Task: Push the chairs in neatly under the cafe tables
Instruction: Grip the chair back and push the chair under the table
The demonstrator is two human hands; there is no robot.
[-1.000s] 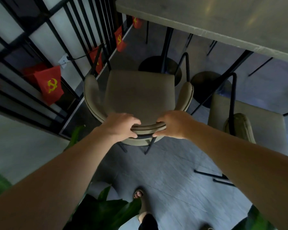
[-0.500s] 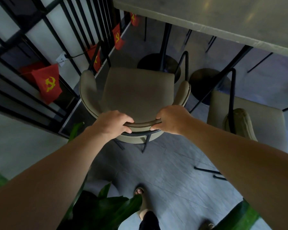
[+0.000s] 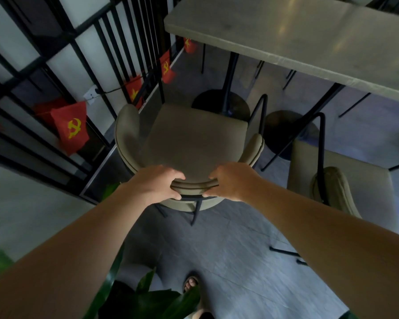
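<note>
A beige padded chair with a curved back and black metal legs stands in front of me, its seat facing the grey cafe table. My left hand and my right hand both grip the top of its curved backrest, a hand's width apart. The seat's front edge lies near the table's black pedestal base, just short of the tabletop's near edge. A second beige chair stands to the right, partly under the table.
A black metal railing with red flags runs along the left, close to the chair's left arm. Green plant leaves and my sandalled foot are below on the grey tiled floor. A second pedestal base lies further right.
The chair has shifted slightly forward toward the table and to the left, with both hands keeping their grip on the backrest. My view has tilted, showing more of the tabletop.
</note>
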